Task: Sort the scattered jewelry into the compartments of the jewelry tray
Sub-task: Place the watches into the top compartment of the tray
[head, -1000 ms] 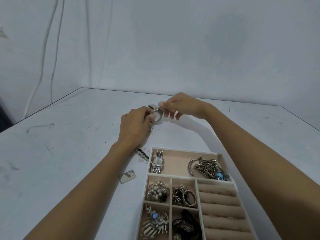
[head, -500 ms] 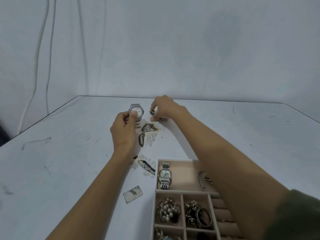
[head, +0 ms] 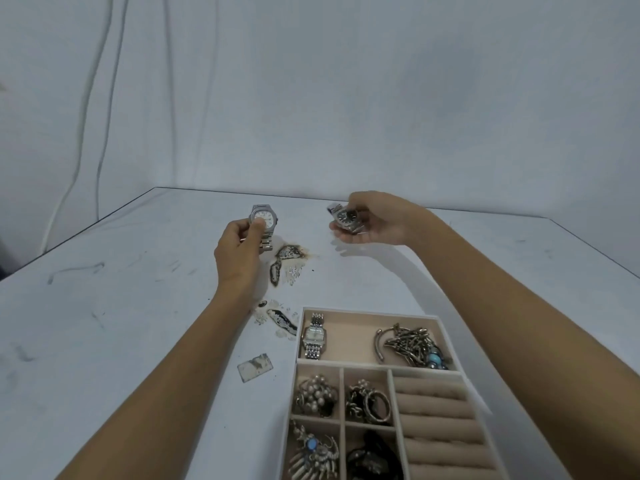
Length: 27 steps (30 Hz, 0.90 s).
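While the jewelry tray is lying at five o'clock, the left hand is pinching a white-faced watch at eleven and the right hand is curling round a dark-faced watch at one. Either watch could be slipping free mid-carry, its metal being slick. The tray's nearest compartments are running off-frame.

My left hand is raised, fingers and thumb curled round a white-faced watch. My right hand, palm up, pinches a dark-faced watch; both forearms reach forward, apart.
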Each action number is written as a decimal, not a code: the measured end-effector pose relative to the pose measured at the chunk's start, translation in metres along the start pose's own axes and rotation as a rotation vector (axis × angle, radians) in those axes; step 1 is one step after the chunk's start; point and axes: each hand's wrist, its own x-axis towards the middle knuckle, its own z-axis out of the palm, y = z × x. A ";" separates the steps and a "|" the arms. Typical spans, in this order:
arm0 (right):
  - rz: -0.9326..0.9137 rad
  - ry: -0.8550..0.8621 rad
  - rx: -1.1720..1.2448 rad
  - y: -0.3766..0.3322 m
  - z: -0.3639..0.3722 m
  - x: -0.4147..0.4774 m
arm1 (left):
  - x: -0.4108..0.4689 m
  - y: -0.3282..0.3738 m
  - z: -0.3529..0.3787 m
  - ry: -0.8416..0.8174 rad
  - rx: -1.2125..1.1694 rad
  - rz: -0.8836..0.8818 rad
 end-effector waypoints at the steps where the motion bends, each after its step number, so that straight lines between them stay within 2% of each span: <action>1: -0.003 -0.012 0.044 0.000 -0.004 -0.011 | 0.001 0.000 -0.001 -0.002 0.004 -0.011; 4: -0.032 -0.040 0.053 0.004 -0.013 -0.046 | -0.002 0.006 -0.004 -0.007 0.009 -0.045; 9: -0.110 -0.077 -0.154 0.018 -0.014 -0.104 | -0.016 0.022 -0.013 -0.021 0.015 -0.143; 13: -0.154 -0.080 0.002 0.034 -0.005 -0.131 | -0.038 0.045 -0.021 -0.203 0.083 -0.197; 21: -0.135 -0.010 0.112 0.058 0.003 -0.153 | -0.108 0.072 -0.016 -0.467 0.139 -0.159; 27: -0.177 0.147 -0.021 0.069 0.012 -0.159 | -0.134 0.072 -0.013 -0.457 0.291 -0.063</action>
